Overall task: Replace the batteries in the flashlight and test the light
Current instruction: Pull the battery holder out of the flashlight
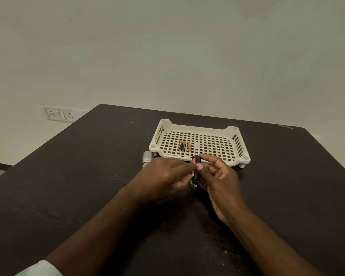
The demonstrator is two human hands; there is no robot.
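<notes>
batteries in tray (239,156): 3 | battery holder (196,166): 1 | hands: 2

A plain indoor room, though whether home or office cannot be told. A dark brown tabletop (88,176) stands against a bare, pale painted wall (167,46), and a white switch-and-socket plate (60,114) is set low in that wall at the far left. A white perforated plastic tray (199,127) on the tabletop is an ordinary household or desk item.
</notes>
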